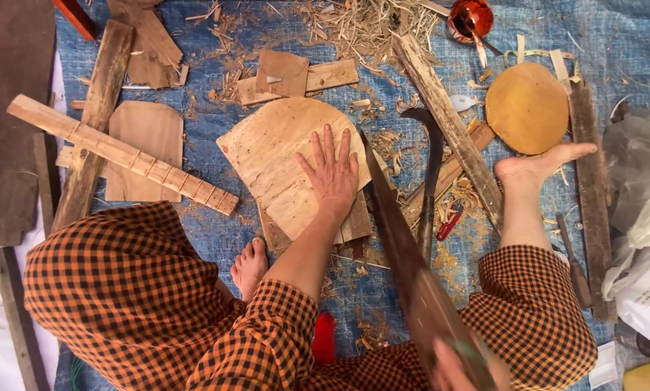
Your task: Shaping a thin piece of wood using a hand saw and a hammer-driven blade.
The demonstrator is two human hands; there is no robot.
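Nearest the camera, the right hand (452,369) shows only partly at the bottom edge, its fingers closed around the handle of a long saw (404,261), whose blade runs up and away from that hand toward the left hand. The left hand (332,174) lies flat with its fingers spread, palm pressed down on a pale wooden board (278,156) that has one rounded side; the saw blade passes just to the right of this hand, along the board's edge. Under the board, toward the wrist, sit short wooden blocks (354,224). Right of the saw lies a curved dark blade (430,166), and further right a bare foot (538,170) rests against a long wooden strip (448,119). Left of the flat hand, a notched wooden bar (122,153) lies across a smaller rounded board (148,134). Farther out, beyond the foot, lies a round yellowish disc (528,108). Everything rests on a blue tarp (202,116) strewn with shavings.
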